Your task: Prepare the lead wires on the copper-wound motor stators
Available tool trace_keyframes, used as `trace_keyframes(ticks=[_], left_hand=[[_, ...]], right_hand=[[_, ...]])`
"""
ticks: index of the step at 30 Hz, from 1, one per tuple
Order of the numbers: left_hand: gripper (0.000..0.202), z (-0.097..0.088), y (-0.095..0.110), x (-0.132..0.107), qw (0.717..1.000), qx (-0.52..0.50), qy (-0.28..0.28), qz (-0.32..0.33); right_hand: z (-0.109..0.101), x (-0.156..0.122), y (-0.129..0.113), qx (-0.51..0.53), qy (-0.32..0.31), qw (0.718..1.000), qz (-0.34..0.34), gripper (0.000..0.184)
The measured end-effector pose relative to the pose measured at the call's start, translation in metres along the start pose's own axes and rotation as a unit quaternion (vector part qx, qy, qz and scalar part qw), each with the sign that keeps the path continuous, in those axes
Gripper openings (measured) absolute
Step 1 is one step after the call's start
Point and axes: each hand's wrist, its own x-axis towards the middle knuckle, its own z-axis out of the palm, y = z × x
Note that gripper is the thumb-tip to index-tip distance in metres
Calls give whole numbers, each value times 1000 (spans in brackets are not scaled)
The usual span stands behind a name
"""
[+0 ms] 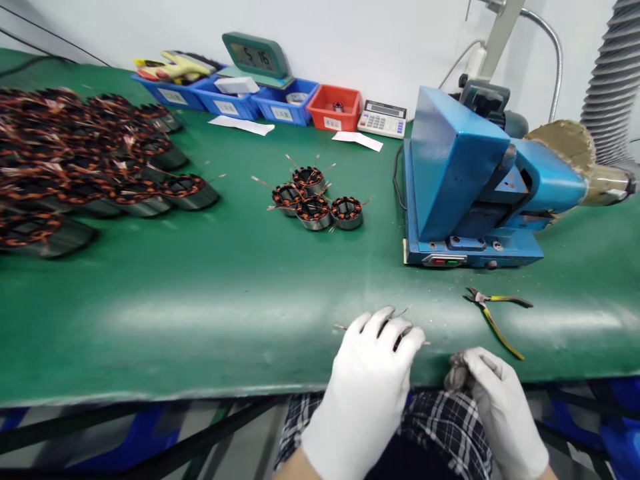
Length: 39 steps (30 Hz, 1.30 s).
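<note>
My left hand (pixel 373 373), in a white glove, lies at the near edge of the green table with its fingers curled over a small wound stator (pixel 404 331); thin copper leads stick out from under the fingers. My right hand (pixel 493 393), also gloved, rests at the table edge just right of it, fingers pinched together with dirty tips; what they hold, if anything, is hidden. Yellow-handled cutters (pixel 495 313) lie open on the table just beyond my right hand. Several wound stators (pixel 316 200) sit in a cluster mid-table.
A blue machine (pixel 470 193) with a brown wheel (pixel 565 143) and a grey hose stands at the right. Many stators (pixel 80 167) cover the far left. Blue bins (pixel 240 100), a red bin (pixel 334 107), a clock (pixel 257 59) and a calculator (pixel 383 120) line the wall.
</note>
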Motion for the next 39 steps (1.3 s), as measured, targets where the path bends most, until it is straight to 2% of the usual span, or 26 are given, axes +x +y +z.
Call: trace_keyframes(ticks=[4,7,10,14,17,20,23,25,27,29,31,32,34,35,37,39], left_hand=[[18,-4,-6,7,994,63,-86,18],[17,-3,-9,11,991,73,-108,22],[17,0,-10,9,996,33,-87,16],[15,6,-11,6,999,-17,-29,1],[15,10,-11,5,999,-39,-2,-3],[14,12,-12,5,999,-48,3,-5],[15,12,-13,5,999,-52,3,-5],[14,12,-14,5,999,-51,7,1],[13,12,-15,4,999,-49,12,12],[13,12,-17,4,999,-39,16,33],[15,13,-18,3,998,-26,15,55],[16,13,-19,2,998,-22,14,62],[17,14,-19,2,998,-26,11,65],[18,14,-20,3,998,-32,9,62],[17,13,-20,3,997,-46,8,57],[15,12,-20,3,997,-51,6,55]], right_hand=[[13,8,-3,-81,-21,996,-26,18],[25,17,-4,-103,-52,993,-28,23],[37,22,-1,-91,-41,994,-35,7],[46,18,4,-74,2,997,-24,16],[44,11,8,-73,22,997,-25,16],[35,9,13,-112,55,987,-102,15],[29,12,16,-194,26,950,-241,22],[29,16,13,-248,23,931,-267,17],[32,20,6,-262,7,945,-194,15],[34,23,-3,-228,-73,969,-66,26],[31,26,-13,-185,-167,967,44,33],[29,27,-17,-173,-199,962,76,36],[22,27,-24,-174,-226,954,91,33],[18,27,-25,-198,-221,952,73,27],[13,25,-23,-298,-174,938,-41,12],[11,23,-16,-405,-104,881,-220,8]])
